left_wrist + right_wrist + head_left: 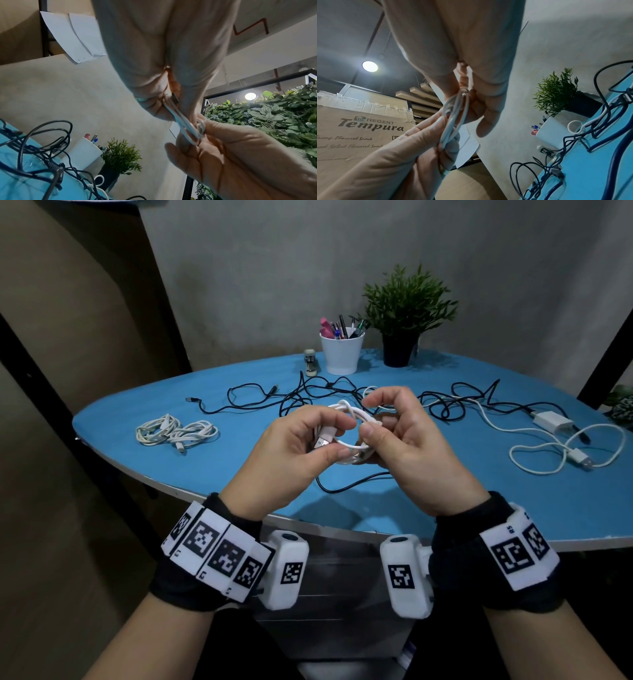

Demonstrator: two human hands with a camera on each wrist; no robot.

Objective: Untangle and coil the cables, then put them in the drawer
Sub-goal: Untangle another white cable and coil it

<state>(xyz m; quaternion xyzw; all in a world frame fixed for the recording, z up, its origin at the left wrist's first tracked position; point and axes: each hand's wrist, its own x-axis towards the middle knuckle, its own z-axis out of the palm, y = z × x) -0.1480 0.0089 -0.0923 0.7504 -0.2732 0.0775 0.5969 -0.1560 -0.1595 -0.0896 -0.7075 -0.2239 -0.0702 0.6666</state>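
Note:
A small white cable coil hangs between both hands above the blue table. My left hand pinches the coil's left side, with a USB plug under its thumb and fingers. At the coil's right side, my right hand pinches the strands, fingers curled. The left wrist view shows the white strands running from my left palm into the right hand's fingers. Seen from the right wrist, the coil sits between both hands. Black cables lie tangled behind.
Two white coiled cables lie at the table's left. A white cable with a charger sprawls at the right. A white pen cup, a stapler and a potted plant stand at the back. A pale drawer cabinet sits under the table edge.

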